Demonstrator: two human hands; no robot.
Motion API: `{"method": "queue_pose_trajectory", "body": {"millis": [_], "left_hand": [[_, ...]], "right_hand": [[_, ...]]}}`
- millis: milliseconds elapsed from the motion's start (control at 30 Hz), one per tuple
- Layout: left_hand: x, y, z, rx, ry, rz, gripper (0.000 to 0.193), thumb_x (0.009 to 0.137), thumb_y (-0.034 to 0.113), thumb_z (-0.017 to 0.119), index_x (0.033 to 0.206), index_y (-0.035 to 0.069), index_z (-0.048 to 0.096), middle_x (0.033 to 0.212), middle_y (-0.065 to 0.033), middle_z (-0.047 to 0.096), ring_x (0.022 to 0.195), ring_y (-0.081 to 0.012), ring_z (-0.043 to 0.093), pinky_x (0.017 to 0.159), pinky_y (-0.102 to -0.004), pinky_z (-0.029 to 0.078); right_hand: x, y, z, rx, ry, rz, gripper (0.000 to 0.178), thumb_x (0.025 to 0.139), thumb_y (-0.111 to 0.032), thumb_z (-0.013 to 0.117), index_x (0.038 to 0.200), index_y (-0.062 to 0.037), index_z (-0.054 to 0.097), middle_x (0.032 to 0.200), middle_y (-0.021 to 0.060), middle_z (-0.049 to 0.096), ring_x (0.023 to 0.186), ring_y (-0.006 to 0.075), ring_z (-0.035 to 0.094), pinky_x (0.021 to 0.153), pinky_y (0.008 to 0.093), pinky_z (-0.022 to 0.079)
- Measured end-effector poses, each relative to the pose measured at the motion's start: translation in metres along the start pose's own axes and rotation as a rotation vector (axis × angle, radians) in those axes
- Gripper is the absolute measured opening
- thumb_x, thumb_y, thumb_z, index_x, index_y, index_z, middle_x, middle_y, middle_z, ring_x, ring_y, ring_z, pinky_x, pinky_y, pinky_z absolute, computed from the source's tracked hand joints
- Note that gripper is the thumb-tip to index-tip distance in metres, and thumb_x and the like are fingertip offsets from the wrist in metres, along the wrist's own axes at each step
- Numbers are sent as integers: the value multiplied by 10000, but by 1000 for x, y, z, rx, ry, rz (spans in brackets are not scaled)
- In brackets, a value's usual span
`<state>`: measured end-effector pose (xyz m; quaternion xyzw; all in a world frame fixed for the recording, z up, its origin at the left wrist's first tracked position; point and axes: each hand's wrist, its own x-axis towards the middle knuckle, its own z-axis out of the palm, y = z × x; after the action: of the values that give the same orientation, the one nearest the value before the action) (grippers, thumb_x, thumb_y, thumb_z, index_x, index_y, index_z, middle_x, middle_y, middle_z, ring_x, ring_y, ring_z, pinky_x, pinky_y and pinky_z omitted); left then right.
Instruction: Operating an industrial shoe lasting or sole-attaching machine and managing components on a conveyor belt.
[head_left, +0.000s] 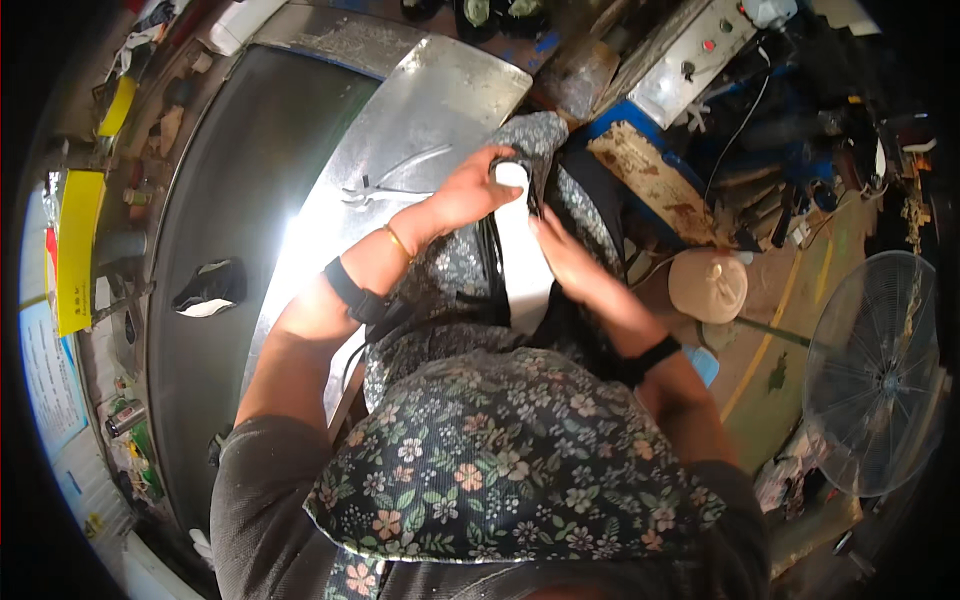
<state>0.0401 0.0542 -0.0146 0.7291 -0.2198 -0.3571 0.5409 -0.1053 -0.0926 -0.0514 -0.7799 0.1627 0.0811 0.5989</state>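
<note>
Over my lap lies a long white sole-shaped piece (526,255), with dark material along its edges. My left hand (475,190) grips its far end, the thumb pressed on the white face and the fingers round the far side. Along its right edge is my right hand (570,260), smeared by motion; its fingertips are at the dark edge, and whether they grip it is unclear. Dark patterned cloth (455,265) covers my lap beneath the piece. Pale thin cords (400,180) lie on the metal sheet just left of my left hand.
A shiny metal sheet (440,85) borders a dark conveyor belt (280,130) on the left, which carries a black-and-white shoe part (210,288). A control box with buttons (695,60) stands far right. To the right are a beige lidded container (708,285) and a large fan (880,380).
</note>
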Motion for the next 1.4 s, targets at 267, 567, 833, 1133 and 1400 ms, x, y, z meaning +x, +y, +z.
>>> {"method": "queue_pose_trajectory", "body": {"millis": [267,567,833,1133,1400], "left_hand": [[-78,21,44,223,502,-179,724,915,405,568,1362,-130,377,1199,-331,579,1162,-407,565,970,-418,450],[-45,2,31,-190,575,-443,632,1032,425,267,1233,-107,543,1231,-286,586,1192,-386,549,1030,-397,407],[-61,33,1,1441,393,103,322,967,245,426,838,20,617,752,-164,636,693,-340,654,633,-429,531],[-77,-22,37,-145,581,21,514,1036,417,371,1278,-15,510,1155,-146,621,1023,-199,566,936,-314,422],[25,21,-20,436,369,-295,685,1007,534,260,1102,-47,611,1000,-263,665,958,-384,636,875,-459,472]], "right_hand": [[18,-47,15,450,8,-6,495,1015,-252,459,1426,2,353,1206,156,591,1084,187,562,910,304,454],[18,-32,22,294,34,32,623,1019,-308,441,1477,43,206,1328,223,509,1178,246,529,984,325,422],[7,-81,45,-110,118,-62,662,996,-322,441,1462,65,175,1237,374,520,1172,464,526,964,440,426],[-2,-48,29,57,146,-201,566,1016,-340,424,1418,34,288,1234,318,555,1196,426,531,995,429,412],[125,-62,-16,-24,102,80,611,981,-556,353,980,-11,627,855,165,667,695,286,650,622,405,498]]}}
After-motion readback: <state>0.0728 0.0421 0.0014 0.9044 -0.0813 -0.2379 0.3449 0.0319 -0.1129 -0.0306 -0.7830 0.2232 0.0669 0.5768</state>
